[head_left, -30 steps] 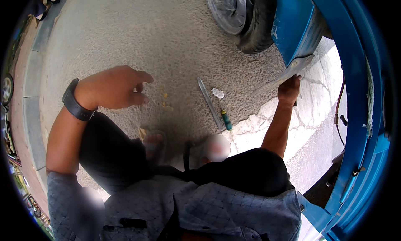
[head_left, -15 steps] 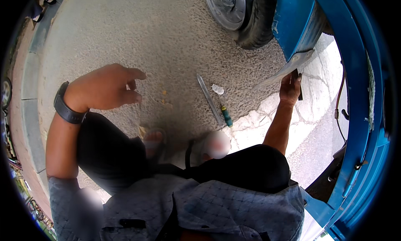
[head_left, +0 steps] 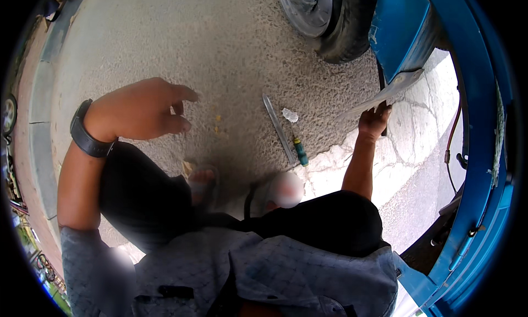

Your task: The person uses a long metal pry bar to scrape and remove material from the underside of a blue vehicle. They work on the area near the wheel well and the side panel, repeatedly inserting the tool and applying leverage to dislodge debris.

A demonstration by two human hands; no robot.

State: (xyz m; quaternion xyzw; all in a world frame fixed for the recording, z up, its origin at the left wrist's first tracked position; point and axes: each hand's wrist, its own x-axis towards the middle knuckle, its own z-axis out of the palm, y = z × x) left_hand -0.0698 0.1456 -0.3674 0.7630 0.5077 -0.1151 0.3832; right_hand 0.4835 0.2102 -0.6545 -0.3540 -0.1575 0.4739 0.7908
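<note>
My left hand, with a black watch at the wrist, hovers over the pavement, fingers loosely bent and apart, holding nothing. My right hand grips a dark bar that runs up behind the pale flap at the bottom of the blue panel. Between my hands, a long metal strip, a green-handled screwdriver and a small crumpled white scrap lie on the ground.
A wheel with a black tyre stands above the tools. Blue vehicle bodywork curves down the right side, with a cable inside. A kerb runs along the left. Another person's feet show at top left.
My right hand has moved slightly left, and the dark bar now shows extending higher, left of the flap. My left hand has shifted slightly up and left since the earliest frame.
</note>
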